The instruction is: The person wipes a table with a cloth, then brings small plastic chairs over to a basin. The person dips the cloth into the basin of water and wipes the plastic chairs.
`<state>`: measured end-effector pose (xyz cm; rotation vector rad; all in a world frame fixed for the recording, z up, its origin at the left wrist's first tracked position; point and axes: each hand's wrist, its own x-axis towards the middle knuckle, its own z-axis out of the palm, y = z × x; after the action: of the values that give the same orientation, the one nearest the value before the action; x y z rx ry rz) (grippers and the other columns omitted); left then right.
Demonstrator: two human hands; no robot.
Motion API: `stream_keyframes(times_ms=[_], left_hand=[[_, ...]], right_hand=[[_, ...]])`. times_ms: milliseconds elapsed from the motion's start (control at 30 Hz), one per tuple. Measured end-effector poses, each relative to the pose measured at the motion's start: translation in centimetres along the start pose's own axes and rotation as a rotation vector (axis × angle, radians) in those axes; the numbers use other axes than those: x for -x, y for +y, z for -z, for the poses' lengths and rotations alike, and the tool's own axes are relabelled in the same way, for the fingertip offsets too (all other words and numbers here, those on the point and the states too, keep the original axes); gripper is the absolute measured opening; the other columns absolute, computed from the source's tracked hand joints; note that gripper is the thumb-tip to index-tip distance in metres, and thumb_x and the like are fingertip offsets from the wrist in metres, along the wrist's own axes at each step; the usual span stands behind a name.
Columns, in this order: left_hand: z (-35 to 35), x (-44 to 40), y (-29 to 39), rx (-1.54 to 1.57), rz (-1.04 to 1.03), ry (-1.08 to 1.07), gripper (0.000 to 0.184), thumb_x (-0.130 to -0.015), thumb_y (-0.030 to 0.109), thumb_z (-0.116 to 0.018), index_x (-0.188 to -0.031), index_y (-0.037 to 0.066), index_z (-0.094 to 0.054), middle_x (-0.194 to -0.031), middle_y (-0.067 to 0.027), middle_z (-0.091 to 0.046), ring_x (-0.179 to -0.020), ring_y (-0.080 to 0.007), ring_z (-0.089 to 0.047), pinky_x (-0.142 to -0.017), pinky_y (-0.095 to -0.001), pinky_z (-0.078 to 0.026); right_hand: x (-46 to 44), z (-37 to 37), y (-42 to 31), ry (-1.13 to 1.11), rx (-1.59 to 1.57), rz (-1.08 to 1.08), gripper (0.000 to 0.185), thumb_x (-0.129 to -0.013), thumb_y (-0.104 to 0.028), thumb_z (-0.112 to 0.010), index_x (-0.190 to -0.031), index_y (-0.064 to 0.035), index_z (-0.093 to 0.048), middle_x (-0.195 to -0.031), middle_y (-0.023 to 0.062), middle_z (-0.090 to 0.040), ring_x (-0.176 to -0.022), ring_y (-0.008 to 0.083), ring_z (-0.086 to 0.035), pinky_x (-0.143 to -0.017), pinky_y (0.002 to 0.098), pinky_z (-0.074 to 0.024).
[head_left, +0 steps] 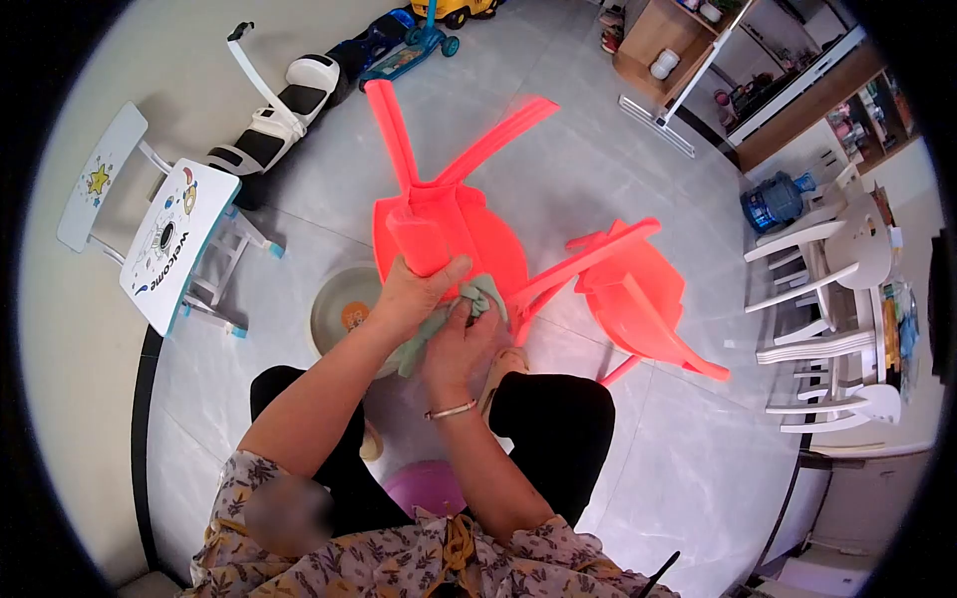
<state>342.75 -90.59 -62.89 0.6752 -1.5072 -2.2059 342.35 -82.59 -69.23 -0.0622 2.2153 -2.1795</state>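
Note:
A coral-pink plastic chair is tipped in front of my knees, its legs pointing up and outward. My left hand is closed around the leg nearest me. Bunched in the fingers of my right hand is a pale green cloth, pressed close to the chair's near side. Part of the cloth hangs down behind my left wrist. Beneath my left forearm, a pale round basin with an orange print stands on the floor, partly covered by the arm.
A second coral-pink chair lies to the right. On the left are a white folding chair and a white self-balancing scooter. White chairs and a blue water jug line the right. Something purple is beneath me.

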Motion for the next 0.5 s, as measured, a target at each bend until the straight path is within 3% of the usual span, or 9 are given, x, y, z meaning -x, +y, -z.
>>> stream_keyframes(times_ms=[67, 167, 200, 233, 333, 367, 433, 500], left_hand=[[-0.1, 0.4, -0.2, -0.05, -0.027, 0.014, 0.024, -0.092, 0.02, -0.068, -0.11, 0.007, -0.059, -0.1, 0.0013, -0.061, -0.09, -0.0117, -0.058, -0.077, -0.0289, -0.049], [0.1, 0.1, -0.2, -0.024, -0.071, 0.005, 0.026, -0.093, 0.021, -0.065, -0.113, 0.006, -0.059, -0.1, 0.0004, -0.061, -0.09, -0.0118, -0.058, -0.077, -0.0294, -0.049], [0.1, 0.1, -0.4, -0.023, -0.07, 0.002, 0.026, -0.093, 0.021, -0.065, -0.113, 0.006, -0.059, -0.1, 0.0004, -0.061, -0.09, -0.0118, -0.058, -0.077, -0.0294, -0.049], [0.1, 0.1, -0.7, -0.023, -0.111, 0.002, 0.025, -0.093, 0.02, -0.066, -0.112, 0.006, -0.058, -0.099, -0.0001, -0.062, -0.089, -0.0118, -0.058, -0.077, -0.0293, -0.049], [0.7, -0.4, -1.3, -0.044, -0.186, 0.071, 0.021, -0.09, 0.015, -0.068, -0.106, 0.006, -0.058, -0.094, -0.0004, -0.061, -0.085, -0.0114, -0.058, -0.075, -0.0288, -0.048], [0.8, -0.7, -1.3, -0.057, -0.215, 0.135, 0.018, -0.088, 0.013, -0.069, -0.101, 0.006, -0.059, -0.091, -0.0002, -0.061, -0.082, -0.0111, -0.057, -0.073, -0.0284, -0.048], [0.1, -0.3, 0.3, -0.117, -0.238, 0.171, 0.017, -0.084, 0.009, -0.071, -0.095, 0.007, -0.058, -0.087, 0.0003, -0.059, -0.079, -0.011, -0.057, -0.071, -0.0282, -0.047], [-0.4, 0.0, 0.6, -0.168, -0.262, 0.229, 0.018, -0.08, 0.005, -0.072, -0.089, 0.008, -0.057, -0.084, 0.0009, -0.058, -0.076, -0.0109, -0.056, -0.068, -0.0279, -0.046]], right_hand=[[0.2, -0.2, -3.6, -0.031, -0.028, 0.013, 0.032, -0.095, -0.011, -0.051, -0.123, 0.0053, -0.048, -0.116, 0.0231, -0.052, -0.104, 0.0347, -0.052, -0.095, 0.0423, -0.0392], [0.2, -0.3, -4.4, -0.044, -0.031, 0.091, 0.035, -0.095, -0.012, -0.054, -0.125, 0.0042, -0.048, -0.115, 0.0229, -0.052, -0.104, 0.0359, -0.052, -0.095, 0.0415, -0.0399], [0.1, -0.1, -4.5, -0.05, 0.05, 0.232, 0.035, -0.094, -0.011, -0.055, -0.125, 0.0037, -0.048, -0.114, 0.0226, -0.052, -0.105, 0.0365, -0.051, -0.095, 0.0421, -0.0402], [0.1, 0.1, -4.5, -0.059, 0.131, 0.368, 0.036, -0.093, -0.01, -0.056, -0.125, 0.0031, -0.048, -0.113, 0.0223, -0.052, -0.105, 0.0372, -0.051, -0.095, 0.0427, -0.0406], [-1.3, 2.0, -3.3, -0.176, 0.331, 0.431, 0.034, -0.09, -0.007, -0.057, -0.123, -0.0001, -0.054, -0.11, 0.0204, -0.054, -0.102, 0.0386, -0.054, -0.09, 0.0446, -0.0443], [-2.2, 2.8, -1.9, -0.174, 0.327, 0.432, 0.034, -0.09, -0.007, -0.057, -0.123, -0.0001, -0.054, -0.11, 0.0204, -0.054, -0.102, 0.0386, -0.054, -0.09, 0.0446, -0.0443], [-4.0, 4.0, 0.1, -0.455, 0.609, 0.284, 0.032, -0.085, -0.004, -0.059, -0.118, -0.0041, -0.061, -0.105, 0.0188, -0.056, -0.096, 0.0393, -0.058, -0.083, 0.0462, -0.0476], [-4.7, 4.0, 0.5, -0.441, 0.608, 0.356, 0.026, -0.085, -0.006, -0.061, -0.11, -0.004, -0.065, -0.1, 0.0184, -0.059, -0.092, 0.0388, -0.059, -0.08, 0.0444, -0.0483]])
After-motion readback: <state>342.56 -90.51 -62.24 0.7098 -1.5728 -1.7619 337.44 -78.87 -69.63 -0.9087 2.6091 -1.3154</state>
